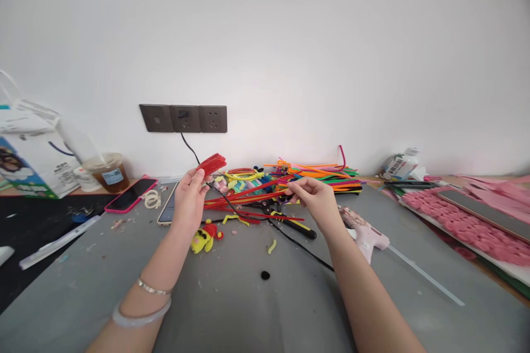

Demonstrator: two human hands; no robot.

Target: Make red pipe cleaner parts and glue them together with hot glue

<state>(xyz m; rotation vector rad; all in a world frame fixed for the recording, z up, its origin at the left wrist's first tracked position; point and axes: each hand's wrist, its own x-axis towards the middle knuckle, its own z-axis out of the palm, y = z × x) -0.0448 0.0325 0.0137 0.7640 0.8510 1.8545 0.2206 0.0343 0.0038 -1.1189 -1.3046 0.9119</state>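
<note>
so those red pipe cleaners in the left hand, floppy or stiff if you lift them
Probably light: the left hand holds the red pipe cleaners up by fingertips. Likely bendy but shape-holding: they jut out without drooping, and the yellow scraps nearby keep their curls.

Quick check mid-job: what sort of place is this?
Probably a craft bench against a wall: a heap of coloured pipe cleaners, a pink glue gun and rows of pink craft pieces lie on the grey table. The left hand and right hand hold red pipe cleaners.
</note>
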